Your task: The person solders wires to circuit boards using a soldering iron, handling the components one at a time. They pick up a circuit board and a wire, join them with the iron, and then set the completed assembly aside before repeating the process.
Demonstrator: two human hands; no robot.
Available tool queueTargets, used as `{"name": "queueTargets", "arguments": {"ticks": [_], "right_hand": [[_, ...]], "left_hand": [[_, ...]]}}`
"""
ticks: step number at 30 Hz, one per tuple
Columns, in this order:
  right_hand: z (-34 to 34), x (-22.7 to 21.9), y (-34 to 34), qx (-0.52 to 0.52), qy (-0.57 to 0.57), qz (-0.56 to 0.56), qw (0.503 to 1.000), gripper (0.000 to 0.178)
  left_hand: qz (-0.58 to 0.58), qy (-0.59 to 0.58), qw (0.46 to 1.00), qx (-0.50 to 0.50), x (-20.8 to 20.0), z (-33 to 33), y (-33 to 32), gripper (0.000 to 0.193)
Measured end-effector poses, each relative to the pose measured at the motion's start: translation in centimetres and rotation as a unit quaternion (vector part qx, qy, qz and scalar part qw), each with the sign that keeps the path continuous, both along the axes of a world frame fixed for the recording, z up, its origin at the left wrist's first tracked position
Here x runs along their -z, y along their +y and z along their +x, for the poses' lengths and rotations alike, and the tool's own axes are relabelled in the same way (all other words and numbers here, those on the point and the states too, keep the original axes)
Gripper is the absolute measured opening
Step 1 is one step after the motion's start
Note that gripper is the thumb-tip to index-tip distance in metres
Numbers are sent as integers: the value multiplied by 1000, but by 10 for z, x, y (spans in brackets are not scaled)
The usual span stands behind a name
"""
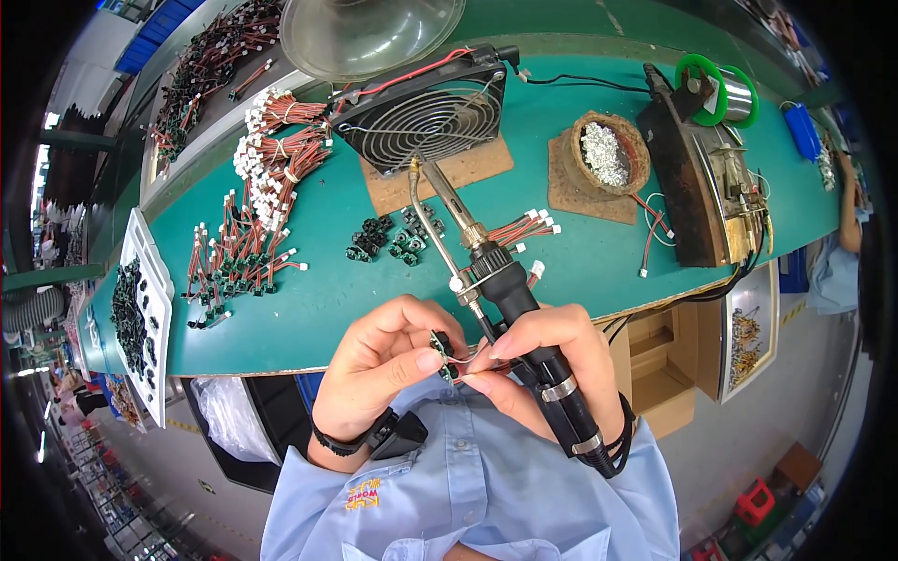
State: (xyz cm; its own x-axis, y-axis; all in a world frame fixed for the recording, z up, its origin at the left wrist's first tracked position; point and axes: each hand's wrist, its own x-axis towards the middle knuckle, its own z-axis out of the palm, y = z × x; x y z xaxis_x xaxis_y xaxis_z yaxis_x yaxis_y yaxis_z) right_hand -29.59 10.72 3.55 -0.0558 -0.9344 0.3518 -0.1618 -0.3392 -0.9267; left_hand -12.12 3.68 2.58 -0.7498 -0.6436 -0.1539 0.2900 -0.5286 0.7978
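In front of my chest, my left hand (pixel 374 360) pinches a small green circuit board (pixel 442 355) with a black part on it. My right hand (pixel 566 351) is wrapped round the black handle of a soldering iron (pixel 500 279), whose metal barrel and thin feed tube point away over the bench. The thumb and fingertips of that same hand also pinch thin red and dark wires (pixel 479 359), which reach to the board. Whether the wires are joined to it I cannot tell. Beyond the iron's tip stands a black fan (pixel 435 117) with a wire guard.
Wired boards (pixel 243 257), bundled connector cables (pixel 285 159) and loose black parts (pixel 371 238) lie on the green bench. A white tray (pixel 161 318) is at left. Rightward are a round pot of silvery scraps (pixel 585 154), a solder spool (pixel 739 96) and a boxy device (pixel 687 173).
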Motion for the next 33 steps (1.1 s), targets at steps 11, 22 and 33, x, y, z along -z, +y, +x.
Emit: {"name": "queueTargets", "arguments": {"ticks": [11,22,33], "right_hand": [[4,10,5,60,1,44,997,44],[-22,20,35,181,237,-97,949,48],[-11,17,47,87,218,-60,970,39]], "left_hand": [[-27,-67,994,-87,-11,-9,9,20],[-74,-91,973,-199,0,-10,1,11],[-196,-157,937,-243,11,-5,0,8]]}}
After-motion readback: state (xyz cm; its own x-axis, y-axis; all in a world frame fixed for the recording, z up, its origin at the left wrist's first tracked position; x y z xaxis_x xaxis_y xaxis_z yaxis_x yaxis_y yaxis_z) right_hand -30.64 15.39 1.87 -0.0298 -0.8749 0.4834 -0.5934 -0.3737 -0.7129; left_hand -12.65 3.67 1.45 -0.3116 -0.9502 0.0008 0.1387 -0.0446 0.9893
